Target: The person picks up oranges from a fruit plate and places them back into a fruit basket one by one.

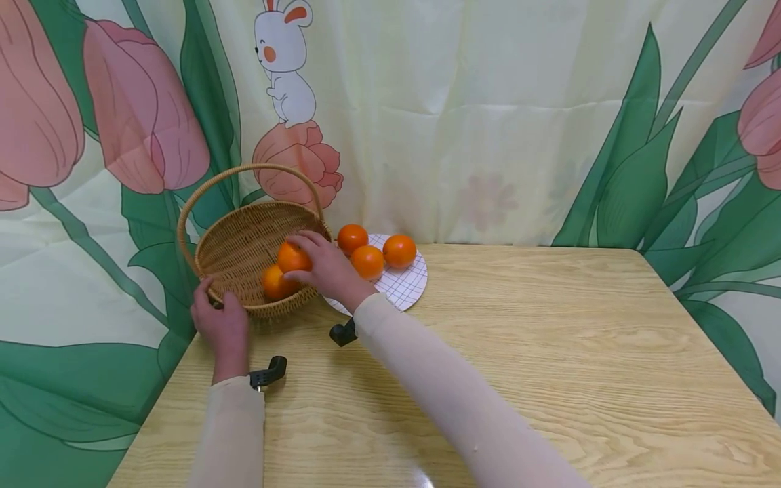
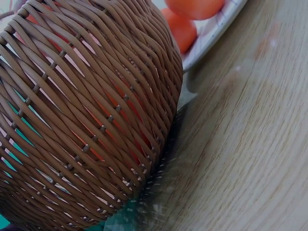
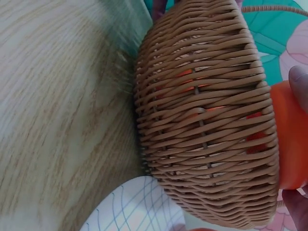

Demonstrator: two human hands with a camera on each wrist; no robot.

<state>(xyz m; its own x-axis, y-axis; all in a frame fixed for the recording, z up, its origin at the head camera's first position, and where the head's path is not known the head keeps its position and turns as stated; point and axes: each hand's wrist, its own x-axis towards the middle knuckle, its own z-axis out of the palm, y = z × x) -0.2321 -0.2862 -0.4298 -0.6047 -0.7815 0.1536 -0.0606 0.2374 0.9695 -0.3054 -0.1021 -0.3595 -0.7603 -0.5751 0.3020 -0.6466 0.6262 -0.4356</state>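
The right hand [image 1: 325,266] holds one orange [image 1: 293,257] between the thumb and the fingers, at the opening of the basket. In the right wrist view, this orange sits just beyond the rim, with fingertips on two opposite sides of it. The left hand [image 1: 222,324] grips the near left section of the rim of the wicker basket [image 1: 234,247]; the fingers bend over the edge.

A second orange [image 1: 276,283] lies inside the basket, against the near wall, below the held orange. Contact between these two oranges cannot be confirmed. The basket rests on the wood-grain table [image 1: 549,339], with its arched handle [image 1: 247,167] raised over the opening.

To the right of the basket is a white plate [image 1: 417,285] with a grid pattern. It carries a rear orange [image 1: 352,238], a front orange [image 1: 368,262] and a right-side orange [image 1: 399,251]. The right forearm partly covers the plate.

A black mount [image 1: 271,371] is located at the left wrist. A curtain [image 1: 518,135] printed with tulips and a white rabbit [image 1: 287,81] hangs behind the table.
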